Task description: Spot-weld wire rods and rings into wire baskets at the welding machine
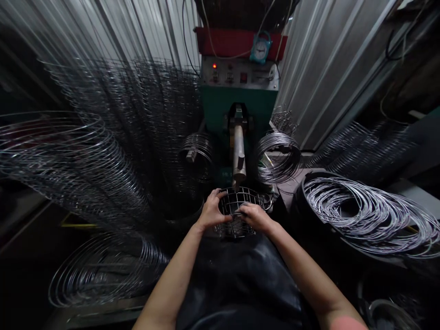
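A round wire basket (236, 194) with an open grid of thin metal rods sits just below the arm tip of a green machine (213, 105). My left hand (212, 211) grips its left side, thumb stretched along the near side and fingers at the rim. My right hand (255, 216) is closed on the near right part of the basket, fingertips pinched at the wire. Whether a separate small piece is between those fingertips, I cannot make out. The machine's metal arm (238, 153) points down toward me, its tip at the basket's far rim.
Tall stacks of wire rings (113, 160) stand on the left. Two wire coils hang beside the machine arm, the right coil (279, 158) closer to my right hand. A black tub (298, 206) full of wire rings (374, 215) stands at right. A blue clock (260, 48) hangs above the control panel (252, 75).
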`<state>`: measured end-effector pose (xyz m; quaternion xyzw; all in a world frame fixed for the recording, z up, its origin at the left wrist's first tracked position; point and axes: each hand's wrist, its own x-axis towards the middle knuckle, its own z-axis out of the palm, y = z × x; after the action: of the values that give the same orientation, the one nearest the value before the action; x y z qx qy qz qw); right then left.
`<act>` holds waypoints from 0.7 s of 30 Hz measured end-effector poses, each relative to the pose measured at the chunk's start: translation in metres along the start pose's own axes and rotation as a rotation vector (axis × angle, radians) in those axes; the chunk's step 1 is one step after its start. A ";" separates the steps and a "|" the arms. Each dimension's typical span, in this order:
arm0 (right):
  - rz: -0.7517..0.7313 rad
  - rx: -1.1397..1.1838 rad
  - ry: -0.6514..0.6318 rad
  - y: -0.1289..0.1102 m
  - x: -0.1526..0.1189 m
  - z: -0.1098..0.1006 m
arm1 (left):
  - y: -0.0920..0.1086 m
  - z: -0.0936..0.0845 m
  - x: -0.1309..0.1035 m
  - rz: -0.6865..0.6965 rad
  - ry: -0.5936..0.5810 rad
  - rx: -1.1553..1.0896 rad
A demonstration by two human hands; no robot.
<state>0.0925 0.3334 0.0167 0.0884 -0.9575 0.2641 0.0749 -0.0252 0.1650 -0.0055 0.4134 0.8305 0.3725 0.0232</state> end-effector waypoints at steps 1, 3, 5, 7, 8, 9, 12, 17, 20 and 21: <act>0.001 0.010 0.005 0.000 0.002 0.000 | -0.001 0.001 0.002 -0.001 0.001 -0.007; 0.005 0.035 0.021 0.001 0.002 0.001 | -0.004 0.003 0.004 0.015 0.011 -0.017; 0.022 0.044 0.049 0.002 -0.001 0.005 | -0.006 0.006 0.003 0.032 0.033 -0.011; 0.038 0.035 0.064 0.004 -0.003 0.008 | -0.007 0.007 0.004 0.039 0.050 0.008; 0.044 0.030 0.068 0.005 -0.003 0.009 | -0.007 0.007 0.005 0.035 0.057 0.018; 0.052 0.023 0.073 0.007 -0.001 0.010 | -0.007 0.008 0.007 0.023 0.064 0.026; 0.107 0.000 0.094 0.011 0.010 0.009 | -0.008 0.008 0.018 -0.044 0.092 0.027; 0.227 0.059 0.236 0.007 0.018 0.003 | -0.009 0.008 0.031 -0.078 0.103 -0.010; 0.316 0.289 0.447 0.003 0.000 0.003 | -0.008 0.009 0.031 -0.096 0.116 -0.002; 0.381 0.410 0.483 0.003 -0.009 0.004 | -0.008 0.009 0.031 -0.105 0.124 0.012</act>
<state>0.1005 0.3348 0.0100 -0.1430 -0.8386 0.4731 0.2290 -0.0479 0.1895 -0.0092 0.3457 0.8532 0.3905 -0.0115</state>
